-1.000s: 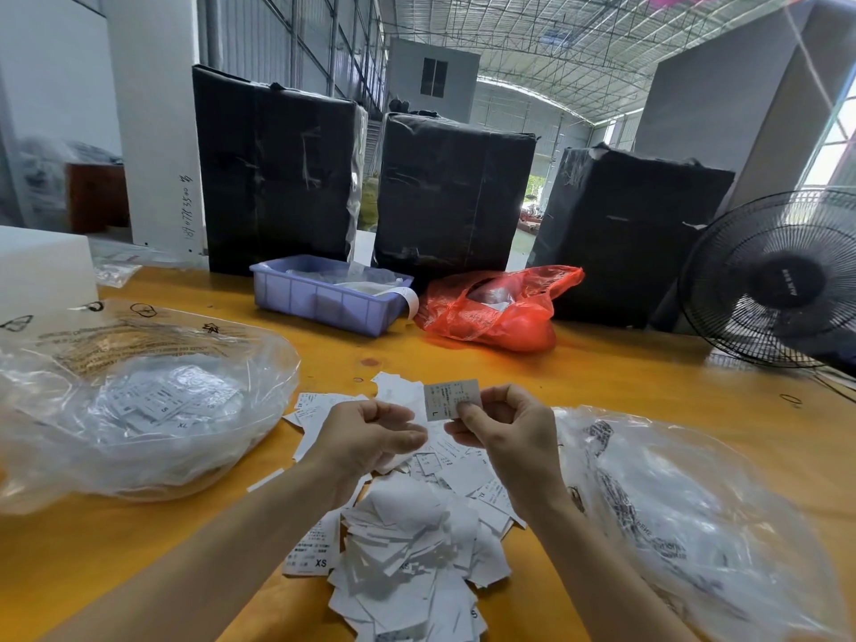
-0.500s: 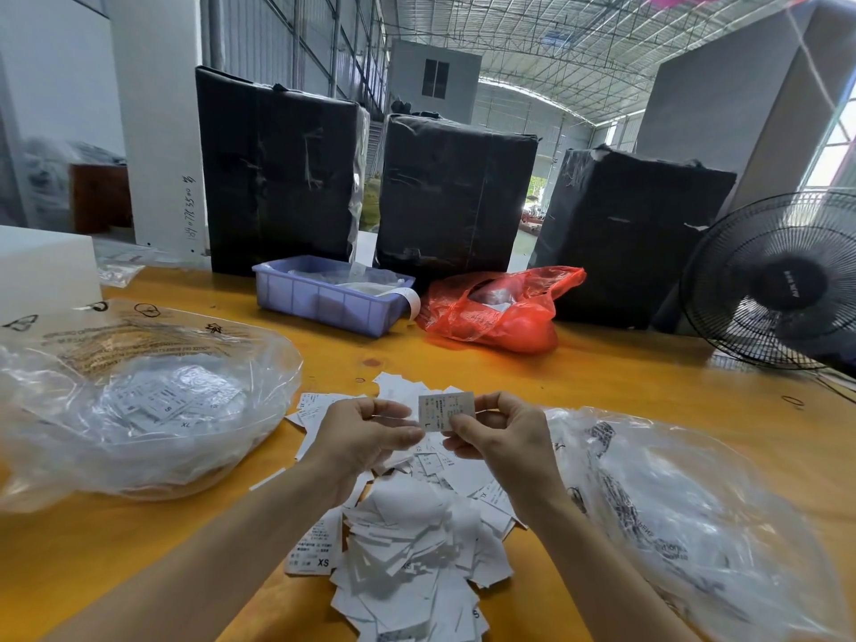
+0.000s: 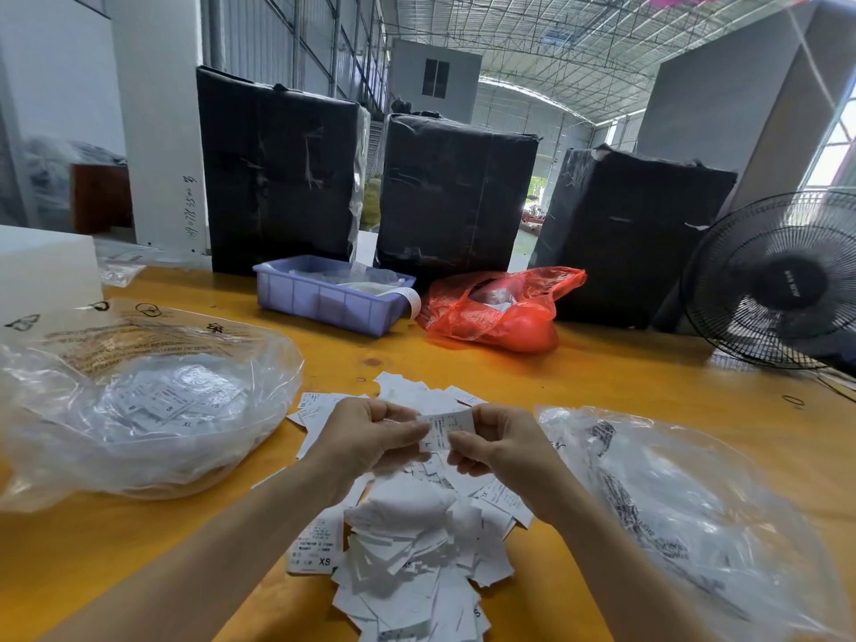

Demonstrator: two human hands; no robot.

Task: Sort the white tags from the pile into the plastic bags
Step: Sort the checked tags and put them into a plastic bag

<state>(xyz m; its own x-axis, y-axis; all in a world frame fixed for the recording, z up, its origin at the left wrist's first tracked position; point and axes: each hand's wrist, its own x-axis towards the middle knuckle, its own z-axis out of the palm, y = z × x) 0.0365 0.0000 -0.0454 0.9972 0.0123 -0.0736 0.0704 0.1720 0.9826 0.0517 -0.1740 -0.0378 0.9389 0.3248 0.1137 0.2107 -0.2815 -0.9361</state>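
Counter (image 3: 602, 377): smooth, orange-yellow, slight sheen, wood-like. 
Tags (image 3: 407, 563): thin matt white paper, printed black. 
Left bag (image 3: 139, 410) and right bag (image 3: 695, 525): clear crinkled plastic film, glossy, printed lettering. 
Red bag (image 3: 500, 308): thin translucent plastic, shiny. 
Tray (image 3: 329, 303): rigid lilac plastic, ribbed sides, matt. 
Bales (image 3: 278, 169): black plastic wrap, creased, dull gloss. 
Fan (image 3: 778, 280): black wire grille.

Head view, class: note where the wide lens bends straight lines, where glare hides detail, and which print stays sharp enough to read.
Head view: the white pillar and grey wall lean inward; the window at the right edge is blown out; sheen on the left plastic bag veils its tags; "XS" on a tag in the pile reads clearly, as does the "L" on the held tag.
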